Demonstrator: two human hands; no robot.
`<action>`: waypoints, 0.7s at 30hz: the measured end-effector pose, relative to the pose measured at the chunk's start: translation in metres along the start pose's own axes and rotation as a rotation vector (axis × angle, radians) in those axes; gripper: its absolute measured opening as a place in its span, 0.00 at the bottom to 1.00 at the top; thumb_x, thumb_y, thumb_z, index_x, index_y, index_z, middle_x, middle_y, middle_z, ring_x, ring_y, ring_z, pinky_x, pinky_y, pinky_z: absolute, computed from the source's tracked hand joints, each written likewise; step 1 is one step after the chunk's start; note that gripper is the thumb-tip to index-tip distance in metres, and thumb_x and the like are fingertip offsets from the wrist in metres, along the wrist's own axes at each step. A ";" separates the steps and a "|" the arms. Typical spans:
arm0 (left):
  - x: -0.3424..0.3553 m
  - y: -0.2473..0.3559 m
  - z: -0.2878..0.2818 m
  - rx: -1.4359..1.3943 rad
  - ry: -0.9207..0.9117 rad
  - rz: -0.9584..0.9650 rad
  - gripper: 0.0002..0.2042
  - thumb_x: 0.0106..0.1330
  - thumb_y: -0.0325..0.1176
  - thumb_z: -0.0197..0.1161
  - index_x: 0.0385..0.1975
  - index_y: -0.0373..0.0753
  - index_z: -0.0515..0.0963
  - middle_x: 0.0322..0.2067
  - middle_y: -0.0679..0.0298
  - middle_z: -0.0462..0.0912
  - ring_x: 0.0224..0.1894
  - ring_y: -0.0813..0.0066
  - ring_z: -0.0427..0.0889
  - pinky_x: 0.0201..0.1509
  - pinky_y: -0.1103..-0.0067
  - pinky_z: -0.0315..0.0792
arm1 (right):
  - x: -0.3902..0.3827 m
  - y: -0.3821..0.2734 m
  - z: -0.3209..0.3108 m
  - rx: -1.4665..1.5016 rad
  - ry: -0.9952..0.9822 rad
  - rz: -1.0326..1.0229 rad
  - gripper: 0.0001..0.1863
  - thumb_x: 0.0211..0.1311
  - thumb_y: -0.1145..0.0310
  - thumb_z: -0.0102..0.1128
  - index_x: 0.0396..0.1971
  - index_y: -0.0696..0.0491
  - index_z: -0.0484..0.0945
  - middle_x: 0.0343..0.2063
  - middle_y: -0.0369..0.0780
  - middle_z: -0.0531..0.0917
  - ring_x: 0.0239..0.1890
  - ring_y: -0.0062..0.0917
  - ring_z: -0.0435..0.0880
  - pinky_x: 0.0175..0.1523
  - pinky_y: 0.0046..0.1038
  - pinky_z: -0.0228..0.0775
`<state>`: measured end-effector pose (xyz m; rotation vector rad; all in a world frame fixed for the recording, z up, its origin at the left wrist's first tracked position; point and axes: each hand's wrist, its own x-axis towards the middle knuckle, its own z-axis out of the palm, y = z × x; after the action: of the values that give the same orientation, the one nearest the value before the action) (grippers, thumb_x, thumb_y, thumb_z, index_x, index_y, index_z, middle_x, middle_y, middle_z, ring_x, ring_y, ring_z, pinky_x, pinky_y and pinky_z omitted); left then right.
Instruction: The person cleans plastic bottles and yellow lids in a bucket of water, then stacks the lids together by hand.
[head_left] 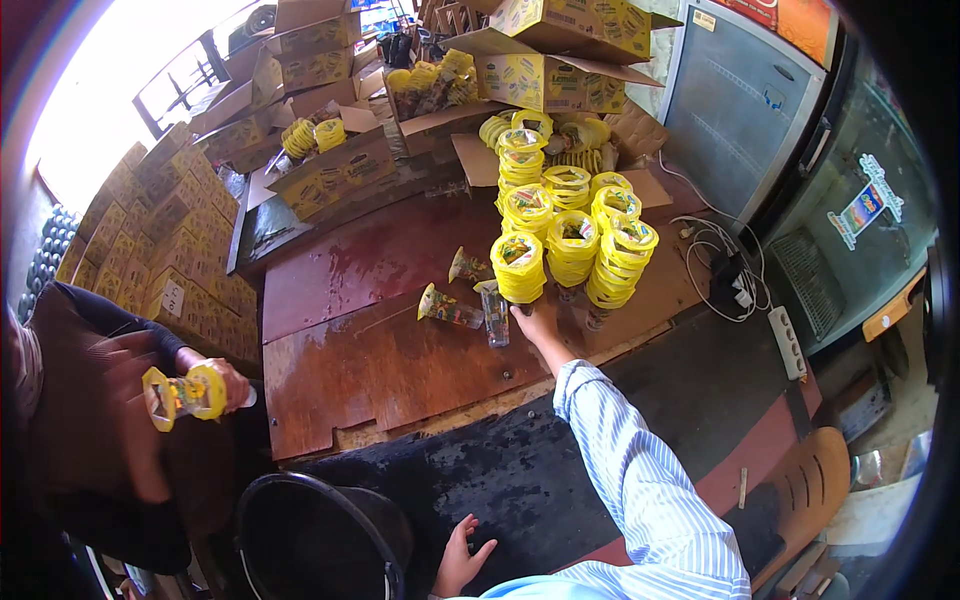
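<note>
My right arm, in a striped sleeve, stretches to the table. My right hand (538, 325) is closed around the lower end of a front stack of plastic cups with yellow rims (518, 268); some of its fingers are hidden. Beside it, a clear plastic cup (496, 318) and a printed cup with a yellow rim (449, 308) lie tipped over. Another printed cup (466, 266) lies just behind them. Low in the view, my left hand (462, 560) holds nothing, thumb and fingers apart, to the right of a black bucket (385, 520).
Several more cup stacks (622, 255) crowd the table (370, 350). Open cartons (340, 175) stand behind, and piled boxes (170, 235) rise at left. There, another person's hand (235, 385) holds yellow-rimmed cups (185, 395). At right are a power strip (788, 342), cables and glass-door coolers (740, 90).
</note>
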<state>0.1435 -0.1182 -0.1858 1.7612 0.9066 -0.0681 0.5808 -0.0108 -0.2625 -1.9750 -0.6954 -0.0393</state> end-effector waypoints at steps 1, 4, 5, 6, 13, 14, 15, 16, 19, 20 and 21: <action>0.001 -0.001 0.001 0.008 0.024 0.033 0.33 0.55 0.41 0.66 0.56 0.29 0.60 0.51 0.49 0.71 0.54 0.58 0.72 0.55 0.72 0.67 | 0.001 0.005 -0.001 -0.005 0.002 0.001 0.29 0.42 0.64 0.66 0.44 0.60 0.65 0.36 0.52 0.79 0.40 0.46 0.78 0.43 0.41 0.72; 0.001 -0.003 0.003 0.001 0.028 0.049 0.34 0.55 0.41 0.66 0.56 0.29 0.60 0.51 0.49 0.71 0.54 0.58 0.72 0.55 0.72 0.67 | -0.001 0.007 -0.002 0.012 -0.012 0.078 0.30 0.40 0.65 0.65 0.44 0.60 0.65 0.36 0.51 0.79 0.39 0.46 0.78 0.43 0.41 0.72; 0.000 -0.004 0.002 0.000 0.034 0.041 0.34 0.55 0.41 0.66 0.56 0.29 0.60 0.51 0.49 0.71 0.54 0.58 0.72 0.55 0.72 0.67 | -0.002 0.002 -0.002 -0.020 0.004 0.035 0.31 0.40 0.66 0.65 0.46 0.60 0.64 0.36 0.52 0.79 0.38 0.47 0.78 0.42 0.41 0.72; -0.001 -0.005 0.001 0.002 0.040 0.039 0.34 0.55 0.41 0.66 0.56 0.29 0.60 0.52 0.48 0.71 0.54 0.58 0.72 0.56 0.72 0.67 | -0.004 -0.003 -0.001 -0.051 0.020 -0.008 0.32 0.39 0.66 0.65 0.47 0.60 0.64 0.35 0.52 0.79 0.37 0.48 0.78 0.42 0.42 0.72; 0.001 0.003 0.000 -0.011 0.034 0.041 0.34 0.55 0.41 0.66 0.57 0.29 0.59 0.52 0.48 0.70 0.55 0.59 0.71 0.57 0.73 0.65 | -0.023 0.003 -0.014 -0.207 0.082 0.114 0.39 0.37 0.68 0.65 0.53 0.62 0.59 0.46 0.57 0.71 0.53 0.49 0.68 0.56 0.43 0.63; 0.000 0.004 0.000 -0.020 0.050 0.059 0.34 0.55 0.40 0.66 0.57 0.28 0.59 0.52 0.48 0.70 0.55 0.59 0.71 0.57 0.73 0.65 | -0.030 0.002 -0.016 -0.149 0.084 0.155 0.40 0.37 0.69 0.65 0.54 0.62 0.58 0.47 0.57 0.70 0.55 0.49 0.64 0.59 0.43 0.59; -0.001 0.006 -0.001 -0.025 0.057 0.058 0.34 0.55 0.40 0.66 0.57 0.28 0.59 0.52 0.48 0.70 0.55 0.59 0.71 0.57 0.73 0.65 | -0.038 0.001 -0.018 -0.092 0.087 0.196 0.41 0.36 0.69 0.65 0.55 0.63 0.57 0.49 0.56 0.68 0.58 0.49 0.60 0.61 0.43 0.54; -0.002 0.009 -0.002 -0.014 0.063 0.072 0.34 0.55 0.40 0.66 0.57 0.28 0.59 0.52 0.48 0.70 0.54 0.58 0.71 0.57 0.73 0.65 | -0.048 -0.001 -0.021 -0.092 0.084 0.189 0.41 0.36 0.69 0.65 0.55 0.63 0.57 0.49 0.56 0.68 0.58 0.49 0.60 0.61 0.43 0.54; -0.012 0.006 0.001 -0.014 0.098 0.129 0.33 0.54 0.38 0.66 0.56 0.28 0.60 0.51 0.48 0.71 0.53 0.58 0.72 0.57 0.73 0.65 | -0.093 -0.017 -0.038 -0.029 0.124 0.120 0.38 0.40 0.70 0.65 0.54 0.62 0.59 0.48 0.53 0.70 0.54 0.44 0.67 0.55 0.39 0.64; -0.016 0.007 0.002 -0.027 0.113 0.174 0.33 0.54 0.38 0.66 0.56 0.28 0.60 0.51 0.48 0.71 0.53 0.58 0.72 0.57 0.73 0.65 | -0.110 -0.027 -0.045 0.159 0.192 0.160 0.32 0.45 0.71 0.63 0.52 0.62 0.62 0.44 0.50 0.73 0.48 0.38 0.72 0.49 0.34 0.68; -0.020 0.009 0.003 -0.040 0.122 0.205 0.33 0.54 0.38 0.66 0.56 0.28 0.60 0.51 0.47 0.71 0.53 0.58 0.72 0.57 0.73 0.65 | -0.130 -0.031 -0.051 0.344 0.251 0.212 0.26 0.50 0.72 0.61 0.49 0.61 0.65 0.40 0.46 0.76 0.42 0.32 0.77 0.43 0.30 0.71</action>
<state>0.1354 -0.1322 -0.1705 1.8268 0.8030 0.1911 0.4704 -0.1018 -0.2526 -1.6652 -0.3032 -0.0358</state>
